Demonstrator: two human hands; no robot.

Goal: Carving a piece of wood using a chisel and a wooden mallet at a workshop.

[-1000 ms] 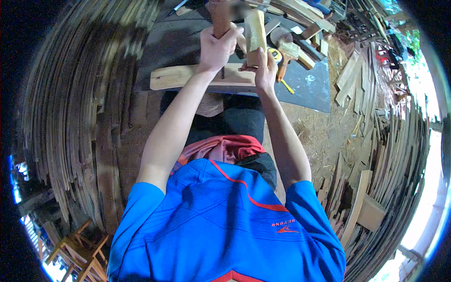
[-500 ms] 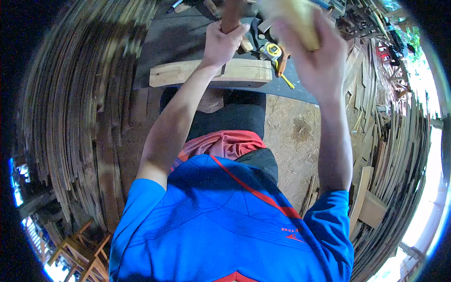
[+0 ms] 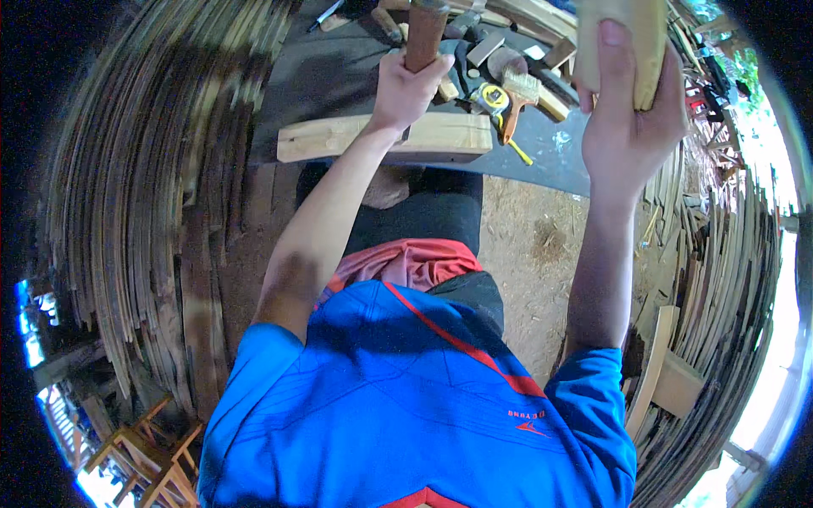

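Observation:
My left hand (image 3: 406,91) is closed round an upright chisel with a brown wooden handle (image 3: 426,32). Its narrow dark blade shows at the pale squared timber (image 3: 318,140) lying along the bench's front edge, partly behind my wrist. My right hand (image 3: 631,127) grips a pale wooden block (image 3: 644,51), raised at the right and reaching out of the top of the view. Between my hands lie a yellow tape measure (image 3: 491,99) and a wide brush with an orange handle (image 3: 510,120).
The dark bench top (image 3: 309,68) carries offcuts (image 3: 487,46) and tools along its back. Long stacked boards (image 3: 152,169) fill the left side, more planks (image 3: 720,288) stand at the right, and a wooden chair (image 3: 148,457) is at the lower left. My legs (image 3: 423,216) are below the bench edge.
My right hand with the pale block has swung up and right, away from the chisel. My left hand has shifted slightly right, still round the handle.

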